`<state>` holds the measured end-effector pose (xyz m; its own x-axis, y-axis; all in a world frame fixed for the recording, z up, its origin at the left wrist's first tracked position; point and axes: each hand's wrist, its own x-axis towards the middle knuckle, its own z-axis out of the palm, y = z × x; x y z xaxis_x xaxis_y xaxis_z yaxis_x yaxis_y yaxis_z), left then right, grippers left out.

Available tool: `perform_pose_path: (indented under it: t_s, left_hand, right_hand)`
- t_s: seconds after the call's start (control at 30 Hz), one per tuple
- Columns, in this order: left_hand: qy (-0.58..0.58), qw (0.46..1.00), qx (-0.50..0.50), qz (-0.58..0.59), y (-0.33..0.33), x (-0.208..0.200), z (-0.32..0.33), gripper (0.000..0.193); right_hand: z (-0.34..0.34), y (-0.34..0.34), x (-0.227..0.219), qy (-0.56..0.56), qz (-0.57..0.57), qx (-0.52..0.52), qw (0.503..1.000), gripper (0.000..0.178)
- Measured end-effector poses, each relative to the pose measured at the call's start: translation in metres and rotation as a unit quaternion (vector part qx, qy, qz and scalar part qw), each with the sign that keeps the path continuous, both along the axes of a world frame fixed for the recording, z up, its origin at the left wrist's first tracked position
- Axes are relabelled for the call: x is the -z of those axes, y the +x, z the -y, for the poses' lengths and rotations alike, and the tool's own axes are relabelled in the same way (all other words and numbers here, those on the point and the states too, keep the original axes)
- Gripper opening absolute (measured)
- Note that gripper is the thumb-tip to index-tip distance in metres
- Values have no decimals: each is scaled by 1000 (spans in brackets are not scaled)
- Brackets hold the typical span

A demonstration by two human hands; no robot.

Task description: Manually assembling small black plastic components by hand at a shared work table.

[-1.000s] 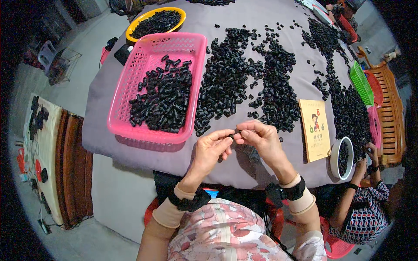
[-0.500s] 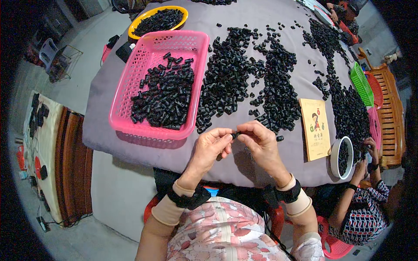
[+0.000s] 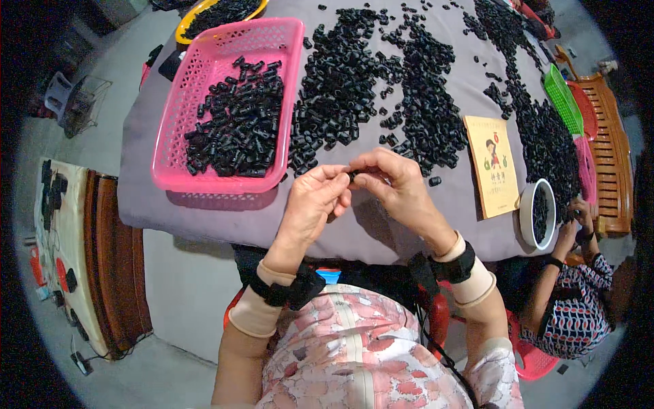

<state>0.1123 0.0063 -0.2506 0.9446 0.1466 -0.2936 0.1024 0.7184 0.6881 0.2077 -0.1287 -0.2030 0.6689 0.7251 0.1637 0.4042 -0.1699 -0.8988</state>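
Above the near edge of the cloth-covered table, my left hand [image 3: 313, 204] and my right hand [image 3: 398, 184] meet fingertip to fingertip. Between them is a small black plastic piece [image 3: 352, 176], pinched from both sides and mostly covered by the fingers. To the left of my hands stands a pink plastic basket [image 3: 163, 146], partly filled with black cylindrical pieces [image 3: 238, 126]. Loose heaps of small black pieces [image 3: 340, 82] spread over the table just beyond my fingers. One single black piece [image 3: 435, 181] lies apart, right of my right hand.
A yellow booklet [image 3: 492, 167] and a white bowl [image 3: 550, 204] of black pieces lie to the right. At the far left is a yellow tray [image 3: 182, 31]. Another person's hands [image 3: 572, 221] work at the right, near a green basket [image 3: 564, 102].
The view has tilted, so the table and its contents sit higher and further left in the picture. My hands still pinch the small black piece together.
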Motion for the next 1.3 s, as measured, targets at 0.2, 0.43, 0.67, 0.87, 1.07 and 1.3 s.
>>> perform_pose_path:
  t_s: [0.2,0.43,0.67,0.87,1.07,1.3]
  left_hand:
    - [-37,999,-33,-11,3,-1,3,14]
    - [-47,999,-3,-24,-1,-3,0,19]
    - [-50,998,32,18,-6,-1,-5,26]
    - [-49,995,89,22,-6,-10,-10,31]
    - [-50,993,110,14,-7,-9,-11,34]
    - [-56,995,81,9,-7,-6,-9,30]
  right_hand:
    - [1,2,7,-1,72,-16,997,18]
    - [4,-4,1,19,117,-41,992,18]
    - [10,-5,0,2,-51,-72,996,19]
    - [8,0,-5,-9,-59,-135,989,20]
    - [11,1,6,-2,-173,-136,976,23]
    - [13,4,5,-8,-85,-115,990,17]
